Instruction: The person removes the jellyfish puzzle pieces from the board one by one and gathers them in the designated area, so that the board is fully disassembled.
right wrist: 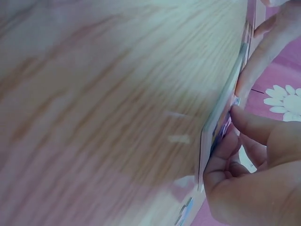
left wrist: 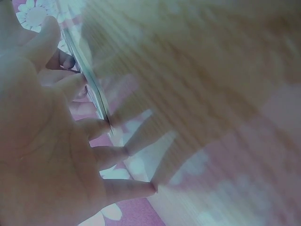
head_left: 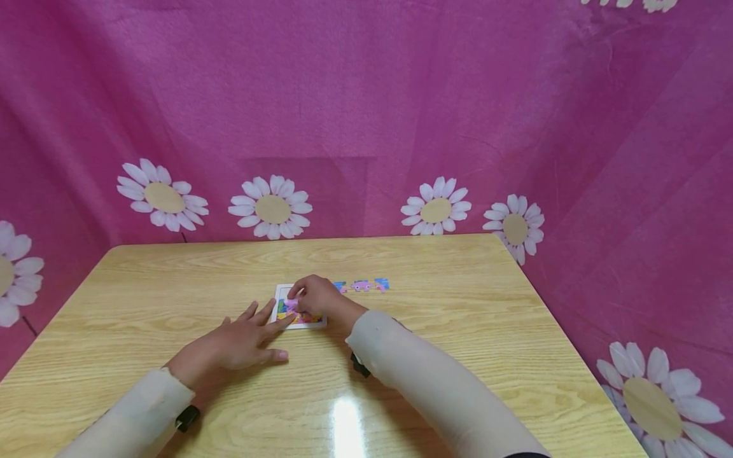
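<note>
A small jigsaw puzzle in a white-rimmed tray point(head_left: 312, 326) lies flat on the table, with yellow, green and pink picture parts showing. Over its upper part, my right hand point(head_left: 317, 296) pinches a pink puzzle piece point(head_left: 292, 304) between thumb and curled fingers, low against the picture. The right wrist view shows this thumb point(right wrist: 251, 125) and the fingertips right at the tray's surface; the hand hides much of the picture. My left hand point(head_left: 240, 343) lies with fingers spread, its index finger reaching over the tray's lower left corner and the other fingers on the wood beside it.
Just right of the tray, a blue-and-pink piece point(head_left: 340, 287), a pink piece with eyes point(head_left: 361, 286) and another blue-and-pink piece point(head_left: 382, 284) lie in a row. The wooden table point(head_left: 458, 305) runs back to a pink flowered cloth point(head_left: 355, 114).
</note>
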`<action>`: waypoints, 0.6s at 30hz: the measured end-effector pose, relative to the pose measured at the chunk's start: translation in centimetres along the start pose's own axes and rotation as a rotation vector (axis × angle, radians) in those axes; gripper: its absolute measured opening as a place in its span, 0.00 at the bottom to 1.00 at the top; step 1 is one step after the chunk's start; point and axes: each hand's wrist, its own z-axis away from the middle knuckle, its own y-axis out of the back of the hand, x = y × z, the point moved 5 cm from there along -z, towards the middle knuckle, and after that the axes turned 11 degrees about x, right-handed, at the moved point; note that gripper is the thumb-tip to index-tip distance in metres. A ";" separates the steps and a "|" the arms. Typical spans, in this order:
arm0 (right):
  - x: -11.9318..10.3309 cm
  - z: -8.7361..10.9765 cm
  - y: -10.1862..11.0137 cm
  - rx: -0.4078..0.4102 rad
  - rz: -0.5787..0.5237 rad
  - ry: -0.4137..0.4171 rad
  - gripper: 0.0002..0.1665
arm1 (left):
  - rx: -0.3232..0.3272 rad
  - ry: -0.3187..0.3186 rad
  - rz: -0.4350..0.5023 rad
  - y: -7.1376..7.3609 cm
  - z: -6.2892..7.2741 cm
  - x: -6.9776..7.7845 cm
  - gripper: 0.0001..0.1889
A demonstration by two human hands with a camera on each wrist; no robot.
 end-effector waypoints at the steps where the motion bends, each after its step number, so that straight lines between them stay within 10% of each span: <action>1: 0.0 0.0 0.0 -0.002 -0.005 -0.003 0.12 | 0.000 0.000 0.000 0.0 0.0 0.0 0.42; 18: 0.0 -0.2 0.1 0.021 0.014 0.002 0.11 | -0.002 0.018 -0.005 0.1 0.0 0.1 0.42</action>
